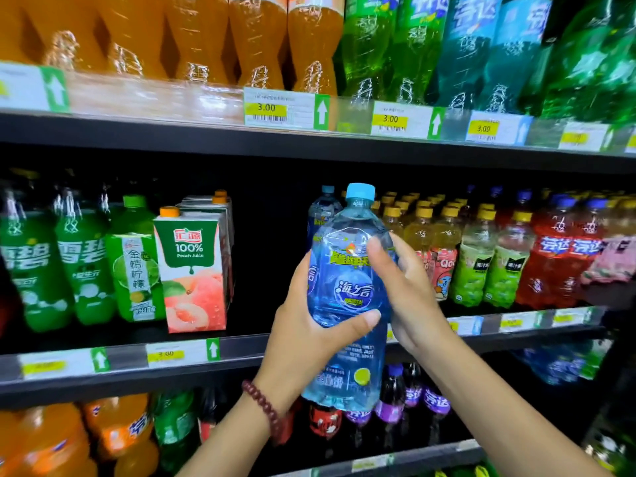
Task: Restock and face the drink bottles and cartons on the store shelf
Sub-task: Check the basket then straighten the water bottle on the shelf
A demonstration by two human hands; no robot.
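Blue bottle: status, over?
Left hand and right hand both grip the blue bottle, upright, off the shelf. Gap beside the peach carton open. Nothing in the way.

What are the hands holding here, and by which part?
Both hold one blue drink bottle: the left hand grips its middle, the right hand its upper side.

The peach juice carton (192,270) on the middle shelf reads 汇源 over "100% Peach Juice", and the green bottle (136,266) beside it carries 金桔柠檬 down its label. The blue bottle (347,297) shows 海之言 in a round emblem. Three yellow price tags (266,108) on the upper shelf rail each read "3.00", with white up-arrows on green beside two of them, and one lower-rail tag (166,354) also reads "3.00", blurred.
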